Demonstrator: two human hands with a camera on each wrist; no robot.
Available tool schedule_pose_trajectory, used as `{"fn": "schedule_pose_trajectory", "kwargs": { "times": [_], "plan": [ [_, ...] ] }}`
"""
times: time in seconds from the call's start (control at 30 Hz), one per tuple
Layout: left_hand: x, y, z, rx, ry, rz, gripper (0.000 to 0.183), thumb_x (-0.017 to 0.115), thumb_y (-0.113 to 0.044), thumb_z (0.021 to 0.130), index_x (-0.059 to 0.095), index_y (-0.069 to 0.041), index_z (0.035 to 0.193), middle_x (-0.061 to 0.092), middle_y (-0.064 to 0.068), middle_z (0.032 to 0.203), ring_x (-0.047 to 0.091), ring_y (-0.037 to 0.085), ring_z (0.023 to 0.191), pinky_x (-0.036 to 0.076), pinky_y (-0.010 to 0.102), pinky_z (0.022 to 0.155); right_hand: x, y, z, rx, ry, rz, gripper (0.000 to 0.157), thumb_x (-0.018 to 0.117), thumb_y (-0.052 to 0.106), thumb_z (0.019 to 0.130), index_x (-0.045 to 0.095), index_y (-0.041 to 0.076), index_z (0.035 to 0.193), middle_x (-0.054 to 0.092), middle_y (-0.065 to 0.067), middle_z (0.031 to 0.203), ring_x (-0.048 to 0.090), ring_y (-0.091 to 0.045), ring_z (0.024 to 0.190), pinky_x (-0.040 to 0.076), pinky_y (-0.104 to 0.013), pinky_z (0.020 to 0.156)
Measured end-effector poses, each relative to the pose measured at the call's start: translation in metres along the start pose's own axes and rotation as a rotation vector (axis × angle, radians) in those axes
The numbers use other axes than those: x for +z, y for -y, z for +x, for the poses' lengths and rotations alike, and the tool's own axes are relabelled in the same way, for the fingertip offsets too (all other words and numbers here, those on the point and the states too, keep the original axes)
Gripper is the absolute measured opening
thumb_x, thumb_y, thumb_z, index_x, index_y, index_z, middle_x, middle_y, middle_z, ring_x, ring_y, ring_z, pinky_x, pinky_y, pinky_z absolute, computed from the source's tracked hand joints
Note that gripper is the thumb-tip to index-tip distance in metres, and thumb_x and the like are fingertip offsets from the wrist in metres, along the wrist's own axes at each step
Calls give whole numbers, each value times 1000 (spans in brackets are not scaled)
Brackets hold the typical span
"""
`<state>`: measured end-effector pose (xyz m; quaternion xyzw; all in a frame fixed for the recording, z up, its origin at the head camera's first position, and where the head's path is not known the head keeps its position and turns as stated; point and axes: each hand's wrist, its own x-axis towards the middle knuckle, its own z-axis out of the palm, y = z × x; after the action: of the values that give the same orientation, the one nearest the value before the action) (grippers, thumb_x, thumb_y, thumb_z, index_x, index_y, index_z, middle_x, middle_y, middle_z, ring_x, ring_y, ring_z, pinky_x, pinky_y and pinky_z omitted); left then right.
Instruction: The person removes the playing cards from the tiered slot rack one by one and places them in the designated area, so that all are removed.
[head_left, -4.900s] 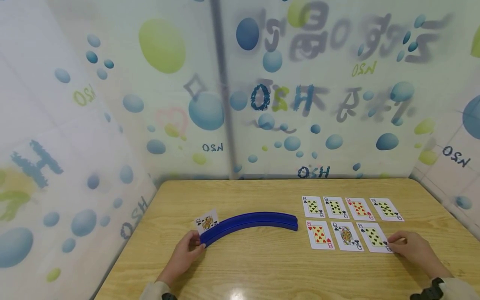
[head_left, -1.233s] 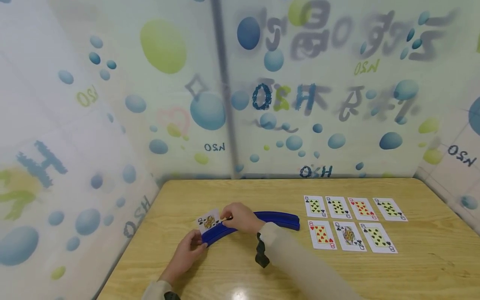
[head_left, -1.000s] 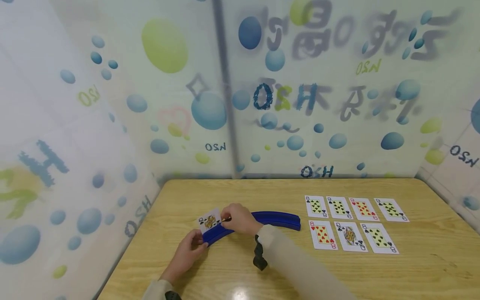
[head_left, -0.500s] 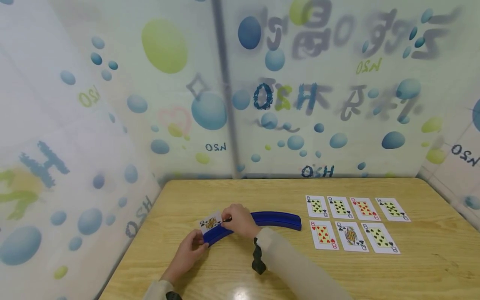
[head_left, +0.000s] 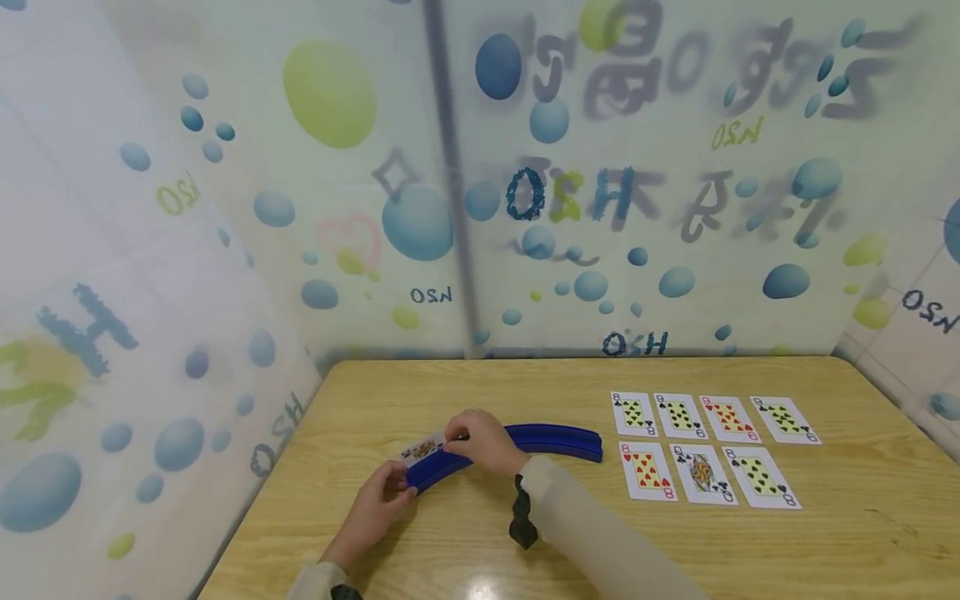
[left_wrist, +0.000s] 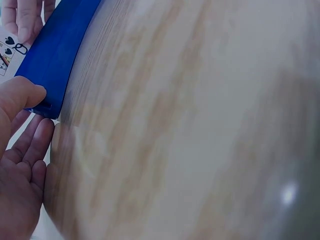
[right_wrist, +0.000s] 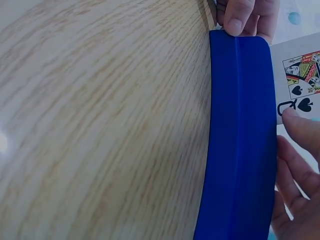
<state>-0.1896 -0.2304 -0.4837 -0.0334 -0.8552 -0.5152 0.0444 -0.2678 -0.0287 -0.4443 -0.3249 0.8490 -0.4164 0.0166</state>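
A curved blue card holder [head_left: 555, 440] lies on the wooden table, left of centre. My left hand [head_left: 375, 504] grips its left end, thumb on the near face in the left wrist view, where the holder [left_wrist: 62, 47] runs up from the thumb. Behind the holder's left part leans a queen of spades [head_left: 422, 451], its lower part hidden by the holder. My right hand [head_left: 480, 442] pinches this card at its right side. In the right wrist view the right thumb [right_wrist: 300, 127] lies on the corner of the queen of spades [right_wrist: 295, 75] beside the holder's edge.
Right of the holder, several face-up playing cards lie in two rows. The back row includes a nine of hearts [head_left: 730, 418]; in front are an eight of hearts [head_left: 647, 471], a queen of clubs [head_left: 703, 474] and an eight of spades [head_left: 761, 477]. A patterned wall stands behind.
My right hand has come from the eight of spades at the right to the queen of spades. Over the last second that card has tipped back and sunk lower. My left hand stays put.
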Motion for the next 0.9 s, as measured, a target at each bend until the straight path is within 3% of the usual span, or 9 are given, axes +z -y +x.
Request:
{"fn": "schedule_pose_trajectory", "kwargs": {
  "times": [0.47, 0.9],
  "plan": [
    [1, -1, 0, -3, -11, -30, 24, 66, 4, 79, 56, 1, 101, 59, 8, 94, 56, 18, 85, 47, 27, 76, -9, -1, -6, -7, 15, 85, 4, 64, 14, 86, 64, 12, 82, 62, 6, 83, 57, -8, 81, 47, -24, 73],
    [1, -1, 0, -16, 1, -28, 26, 66, 3, 80, 57, 0, 104, 59, 7, 96, 56, 18, 87, 46, 29, 77, -24, -2, -13, 56, 28, 146, 5, 62, 15, 88, 64, 10, 88, 60, 7, 81, 56, -8, 78, 47, -24, 68]
  ]
}}
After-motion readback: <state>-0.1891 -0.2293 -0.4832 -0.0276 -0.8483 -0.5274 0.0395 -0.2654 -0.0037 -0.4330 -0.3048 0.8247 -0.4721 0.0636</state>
